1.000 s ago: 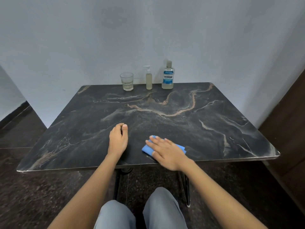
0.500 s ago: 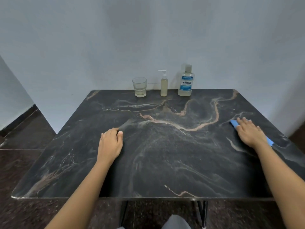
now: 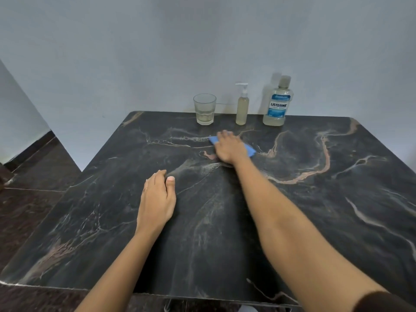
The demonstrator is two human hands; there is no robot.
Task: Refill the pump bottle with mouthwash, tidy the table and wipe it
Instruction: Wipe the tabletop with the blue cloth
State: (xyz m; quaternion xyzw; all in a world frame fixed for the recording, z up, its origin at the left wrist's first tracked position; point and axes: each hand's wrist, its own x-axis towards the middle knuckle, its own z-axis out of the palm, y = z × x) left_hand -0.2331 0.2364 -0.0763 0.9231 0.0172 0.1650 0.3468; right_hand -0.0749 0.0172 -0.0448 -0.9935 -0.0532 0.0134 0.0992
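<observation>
Blue cloth (image 3: 249, 150) lies under the flat right hand (image 3: 229, 147) (left hand (image 3: 156, 202) flat, empty) near the table's (image 3: 337, 221) far edge.

The scene is viewed from one head-worn camera — set close above the near edge of the table (image 3: 337, 221), angled forward and down across it, toward the wall beyond.

A pale blue-grey wall (image 3: 157, 52) is rising plain behind the worktop (image 3: 337, 210), whose dark marble-patterned slab is catching soft, even light. To the left, dark speckled floor tiles (image 3: 33, 188) are showing, with a dark skirting strip (image 3: 29, 149) running along the side wall.
</observation>
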